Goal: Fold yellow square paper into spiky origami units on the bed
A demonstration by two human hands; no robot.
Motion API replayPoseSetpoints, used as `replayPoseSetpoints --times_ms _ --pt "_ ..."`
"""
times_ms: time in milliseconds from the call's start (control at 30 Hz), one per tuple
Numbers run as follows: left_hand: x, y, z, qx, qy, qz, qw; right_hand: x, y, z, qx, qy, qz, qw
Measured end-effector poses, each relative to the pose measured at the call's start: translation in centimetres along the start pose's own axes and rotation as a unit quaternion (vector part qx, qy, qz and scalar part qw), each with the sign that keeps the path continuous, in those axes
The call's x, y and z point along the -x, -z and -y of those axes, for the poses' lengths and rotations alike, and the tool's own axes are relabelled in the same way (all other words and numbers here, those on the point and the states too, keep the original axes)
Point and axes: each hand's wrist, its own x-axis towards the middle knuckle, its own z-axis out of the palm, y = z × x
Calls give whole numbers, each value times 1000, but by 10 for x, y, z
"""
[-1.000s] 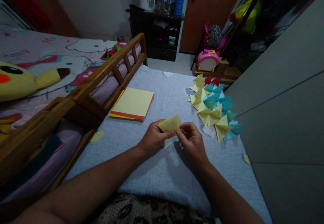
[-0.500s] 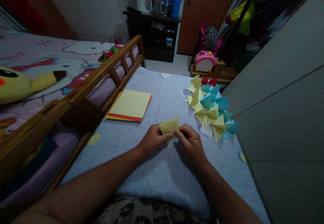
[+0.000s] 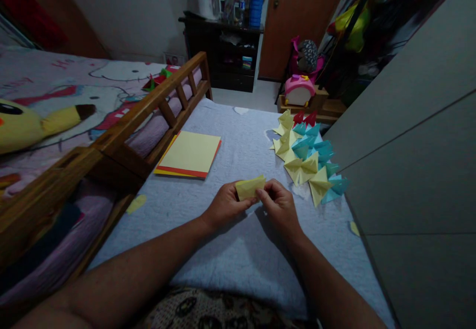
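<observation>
Between my hands, a little above the bed, is a small folded piece of yellow paper (image 3: 250,188). My left hand (image 3: 225,206) is closed on its left end, with the thumb along the lower edge. My right hand (image 3: 278,204) pinches the right end between thumb and fingers. Part of the paper is covered by my fingers. To the left lies a stack of square paper sheets (image 3: 191,153), pale yellow on top, with orange and deeper yellow edges showing below. On the right stand several folded yellow paper pieces (image 3: 302,168) beside folded blue ones (image 3: 323,149).
A pale blue sheet (image 3: 230,254) covers the bed under my hands. A wooden rail (image 3: 163,98) runs along the left side, with another bed and a yellow plush toy (image 3: 22,126) beyond it. Two red folded papers (image 3: 309,118) sit at the far right. A pale cabinet (image 3: 420,170) borders the right.
The yellow paper has turned in my hands: its raised corner is gone and its upper edge now looks straighter. Both hands keep hold of it. The view has shifted slightly.
</observation>
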Motion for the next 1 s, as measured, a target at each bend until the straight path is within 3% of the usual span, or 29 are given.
replayPoseSetpoints --times_ms 267,433,467,633,1000 --pt "-1 4 2 68 19 12 997 0 2 -2 -10 15 -2 1000" --pt "0 2 -1 74 21 14 997 -3 1 -7 -19 16 -96 995" --pt "0 2 -2 70 19 16 997 -3 1 -8 -28 1 -88 996" --pt "1 1 -3 23 16 10 1000 -4 0 -6 -105 -93 65 988" --pt "2 3 -7 20 29 72 997 -3 4 -3 -144 -95 16 985"
